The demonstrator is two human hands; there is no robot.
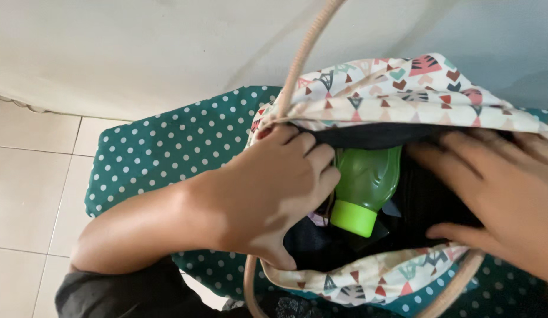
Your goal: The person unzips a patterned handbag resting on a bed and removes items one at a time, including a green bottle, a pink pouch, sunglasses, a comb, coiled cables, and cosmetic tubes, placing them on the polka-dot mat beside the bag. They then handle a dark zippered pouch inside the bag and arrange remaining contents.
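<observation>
The bottle (363,187) already lies inside the bag (403,88). Both hands, left (274,197) and right (497,200), rest spread inside its mouth, holding nothing visible.

one bag (403,88), one green bottle (365,182), two hands (274,194)

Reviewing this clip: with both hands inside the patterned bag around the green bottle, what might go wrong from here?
1. The green bottle lies tilted with its cap downward; if the cap is loose, it might leak onto the dark contents.
2. The left hand and right hand spread the patterned bag wide; it might slide off the dotted cushion.
</observation>
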